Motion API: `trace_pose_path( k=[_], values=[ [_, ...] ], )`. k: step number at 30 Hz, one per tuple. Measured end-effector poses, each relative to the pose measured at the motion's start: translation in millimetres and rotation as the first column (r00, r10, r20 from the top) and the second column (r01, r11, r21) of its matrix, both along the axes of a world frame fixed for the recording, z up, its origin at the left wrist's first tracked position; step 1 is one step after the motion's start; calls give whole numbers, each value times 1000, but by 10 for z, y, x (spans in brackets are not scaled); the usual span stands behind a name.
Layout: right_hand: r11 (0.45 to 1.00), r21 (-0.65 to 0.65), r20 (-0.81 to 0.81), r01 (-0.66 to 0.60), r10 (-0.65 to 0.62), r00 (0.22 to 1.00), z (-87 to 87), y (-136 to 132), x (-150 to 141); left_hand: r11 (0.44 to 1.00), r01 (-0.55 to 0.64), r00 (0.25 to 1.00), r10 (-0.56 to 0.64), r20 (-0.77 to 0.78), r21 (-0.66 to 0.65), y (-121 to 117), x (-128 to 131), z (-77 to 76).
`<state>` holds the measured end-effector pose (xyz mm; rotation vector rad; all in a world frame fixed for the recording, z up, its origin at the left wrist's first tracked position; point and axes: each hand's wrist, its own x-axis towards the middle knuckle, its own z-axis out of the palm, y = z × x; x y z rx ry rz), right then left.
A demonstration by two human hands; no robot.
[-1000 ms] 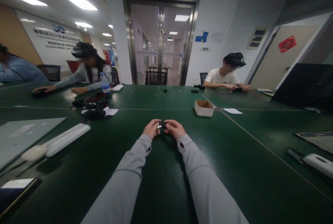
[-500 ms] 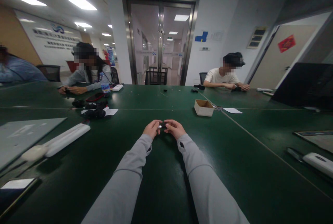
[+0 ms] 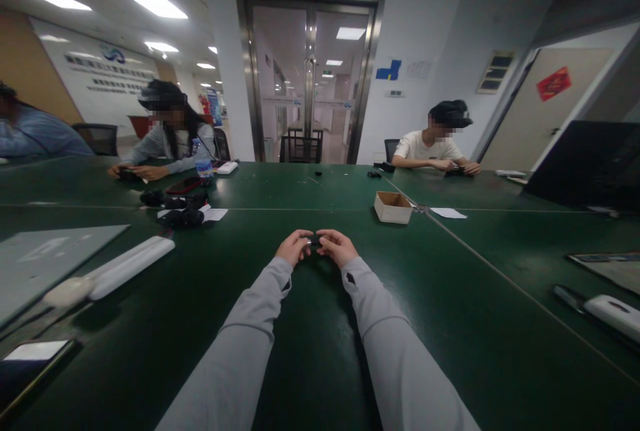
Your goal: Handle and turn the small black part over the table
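Note:
Both hands meet above the green table (image 3: 320, 344), holding a small black object with a silvery end (image 3: 314, 241) between them. My left hand (image 3: 293, 247) pinches its silvery end with thumb and fingertips. The black end sits in the closed fingertips of my right hand (image 3: 338, 247). Much of the small object is hidden by the fingers, and its kind is too small to make out. Beyond my right hand stands an open cardboard box (image 3: 393, 213), apart from both hands.
Black gear (image 3: 183, 217) and a water bottle (image 3: 203, 161) stand at back left. A long white device (image 3: 133, 267) and a phone (image 3: 35, 371) lie at left. White paper (image 3: 449, 213) lies right of the box. Co-workers sit across the table.
My left fingers have shifted slightly on the small object, and less of its silvery part shows. My right hand stays nearly where it was.

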<state>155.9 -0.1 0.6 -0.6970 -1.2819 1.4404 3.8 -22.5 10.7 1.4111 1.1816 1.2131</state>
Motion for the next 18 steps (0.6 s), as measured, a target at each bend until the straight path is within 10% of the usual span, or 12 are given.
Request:
trace_pose_path(
  k=[18],
  values=[
    [1000,-10,-11,-1,1,1000,-44,38,6,1000,9,1000,-9,-2,16,3,-8,6]
  ],
)
